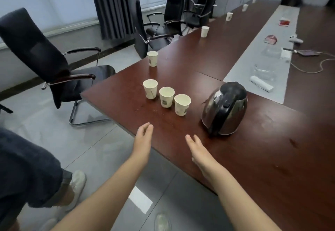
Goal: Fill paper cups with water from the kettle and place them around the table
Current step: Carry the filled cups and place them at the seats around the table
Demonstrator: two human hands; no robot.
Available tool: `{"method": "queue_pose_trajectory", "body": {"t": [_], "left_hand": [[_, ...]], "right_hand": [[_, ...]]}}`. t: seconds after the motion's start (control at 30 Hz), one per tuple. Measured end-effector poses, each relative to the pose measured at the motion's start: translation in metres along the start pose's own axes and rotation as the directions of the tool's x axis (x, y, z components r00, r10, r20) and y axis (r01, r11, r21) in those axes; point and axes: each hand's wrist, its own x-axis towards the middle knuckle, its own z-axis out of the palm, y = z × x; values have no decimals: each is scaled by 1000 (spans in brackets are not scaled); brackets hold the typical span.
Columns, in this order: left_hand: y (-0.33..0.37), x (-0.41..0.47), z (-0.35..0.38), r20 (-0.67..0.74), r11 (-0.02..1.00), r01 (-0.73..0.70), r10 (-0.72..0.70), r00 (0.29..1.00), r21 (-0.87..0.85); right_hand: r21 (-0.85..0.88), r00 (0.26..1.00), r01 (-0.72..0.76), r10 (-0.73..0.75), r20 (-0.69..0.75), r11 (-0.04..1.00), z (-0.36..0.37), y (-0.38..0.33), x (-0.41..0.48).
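Left hand (143, 140), right hand (199, 153) flat, empty; steel kettle (224, 109), black handle; cups (166, 96) maybe empty.

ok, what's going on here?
A person stands at the near corner of the table holding nothing. The left hand and right hand are both open, held out at the table's near edge. The kettle stands upright on the table, to the right of a row of three paper cups. A fourth cup stands farther along the left edge, with four more cups spaced out beyond it. Whether any cup holds water cannot be told.
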Motion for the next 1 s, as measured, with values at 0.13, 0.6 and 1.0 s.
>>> {"method": "queue_pose_trajectory", "body": {"t": [0.13,0.6,1.0], "left_hand": [[15,68,26,15,998,25,-26,1000,57],[7,213,73,197,975,17,-63,978,224],[-10,259,96,214,992,-20,-7,977,126]], "right_hand": [[81,996,26,-19,-85,996,0,-29,67],[-8,963,60,-60,-263,998,0,-68,187],[139,699,167,-18,-715,976,57,-57,241]]}}
